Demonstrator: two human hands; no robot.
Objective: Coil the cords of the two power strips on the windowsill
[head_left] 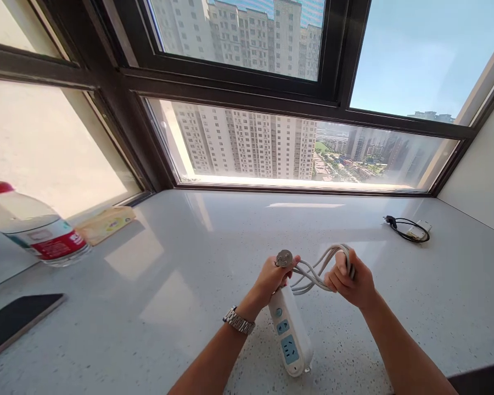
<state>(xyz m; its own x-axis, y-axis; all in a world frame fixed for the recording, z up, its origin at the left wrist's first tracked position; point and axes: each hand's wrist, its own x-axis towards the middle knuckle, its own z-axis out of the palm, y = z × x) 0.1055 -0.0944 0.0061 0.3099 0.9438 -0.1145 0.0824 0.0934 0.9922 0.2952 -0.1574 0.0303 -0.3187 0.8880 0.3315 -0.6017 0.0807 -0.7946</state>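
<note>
A white power strip [290, 336] with blue sockets lies on the pale countertop [181, 274] in front of me. Its grey cable [319, 270] is gathered in loops between my hands. My left hand [273, 278], with a metal watch on the wrist, is closed on the cable's plug end, holding it up above the strip. My right hand [349, 280] is closed round the looped cable, with loops passing over its fingers.
A clear plastic bottle [35, 226] with a red cap and label lies at the left beside a yellowish packet [106, 223]. A dark flat phone or tablet [16, 321] lies near the left edge. A black cable with a small white charger [411, 229] rests at the right by the window.
</note>
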